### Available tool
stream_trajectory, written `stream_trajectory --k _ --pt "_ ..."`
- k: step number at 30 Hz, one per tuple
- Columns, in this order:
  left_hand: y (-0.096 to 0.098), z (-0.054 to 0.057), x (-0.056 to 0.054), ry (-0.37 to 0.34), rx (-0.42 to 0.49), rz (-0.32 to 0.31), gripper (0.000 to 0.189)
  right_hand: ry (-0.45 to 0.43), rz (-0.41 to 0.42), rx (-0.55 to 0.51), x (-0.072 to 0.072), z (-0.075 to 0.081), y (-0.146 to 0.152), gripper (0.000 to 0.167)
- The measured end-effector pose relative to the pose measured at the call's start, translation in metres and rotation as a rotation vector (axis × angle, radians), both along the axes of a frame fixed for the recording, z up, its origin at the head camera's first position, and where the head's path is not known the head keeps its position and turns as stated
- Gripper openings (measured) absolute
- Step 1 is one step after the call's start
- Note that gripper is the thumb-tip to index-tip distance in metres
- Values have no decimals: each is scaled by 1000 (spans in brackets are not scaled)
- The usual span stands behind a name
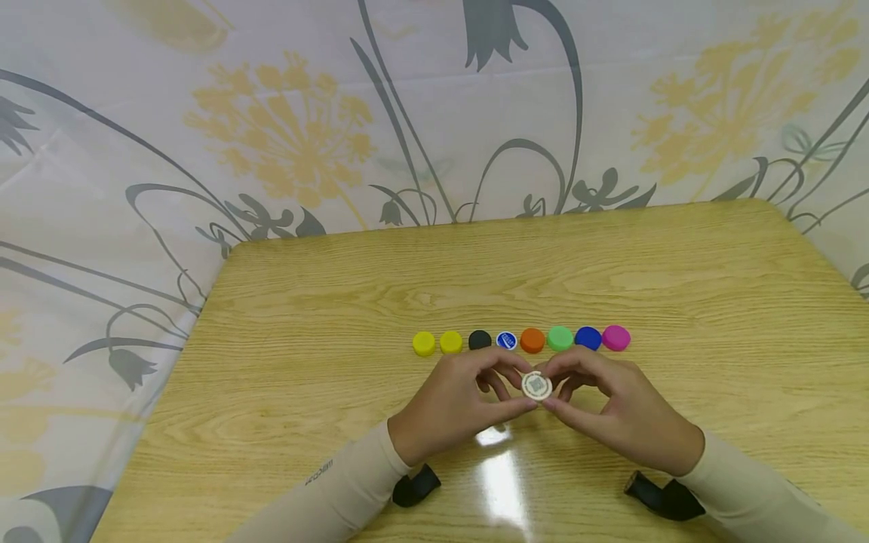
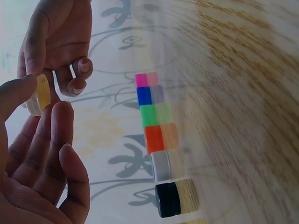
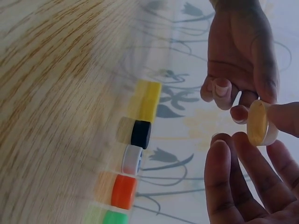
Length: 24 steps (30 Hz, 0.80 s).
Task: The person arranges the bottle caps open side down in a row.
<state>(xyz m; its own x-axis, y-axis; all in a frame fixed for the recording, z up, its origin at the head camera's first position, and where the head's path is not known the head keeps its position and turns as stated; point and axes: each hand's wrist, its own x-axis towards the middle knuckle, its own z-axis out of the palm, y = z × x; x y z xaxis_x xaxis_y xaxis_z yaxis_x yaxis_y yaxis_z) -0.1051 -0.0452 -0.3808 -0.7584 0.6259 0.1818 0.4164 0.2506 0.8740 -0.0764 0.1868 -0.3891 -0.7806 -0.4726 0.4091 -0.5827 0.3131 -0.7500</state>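
Note:
A cream-white bottle cap (image 1: 537, 386) with a printed code on its top is held above the table between both hands. My left hand (image 1: 453, 403) pinches its left side between thumb and fingers, and my right hand (image 1: 614, 407) pinches its right side. Both wrist views show the cap edge-on; its yellowish hollow inside shows in the right wrist view (image 3: 257, 122). Just beyond the hands runs a row of caps: two yellow (image 1: 424, 344), one black (image 1: 480, 339), one white with blue print (image 1: 506, 341), orange (image 1: 532, 340), green (image 1: 560, 338), blue (image 1: 588, 338) and magenta (image 1: 616, 338).
The wooden table (image 1: 326, 302) reaches back to a flower-printed curtain (image 1: 434, 113), which also hangs along the left and right sides. Black pieces (image 1: 416, 486) show beside both wrists. Bright light reflects off the tabletop below the hands.

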Motion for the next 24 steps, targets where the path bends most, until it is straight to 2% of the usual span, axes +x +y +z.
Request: stream_trajectory --k 14,20,24 --pt "-2 1 -2 78 -30 0 33 11 -9 8 -2 1 -3 48" --pt "-2 1 -1 128 -66 2 34 55 -18 7 -1 -2 -6 48" --pt "-2 -1 -2 175 -74 17 33 76 -56 20 -1 -2 -7 47"
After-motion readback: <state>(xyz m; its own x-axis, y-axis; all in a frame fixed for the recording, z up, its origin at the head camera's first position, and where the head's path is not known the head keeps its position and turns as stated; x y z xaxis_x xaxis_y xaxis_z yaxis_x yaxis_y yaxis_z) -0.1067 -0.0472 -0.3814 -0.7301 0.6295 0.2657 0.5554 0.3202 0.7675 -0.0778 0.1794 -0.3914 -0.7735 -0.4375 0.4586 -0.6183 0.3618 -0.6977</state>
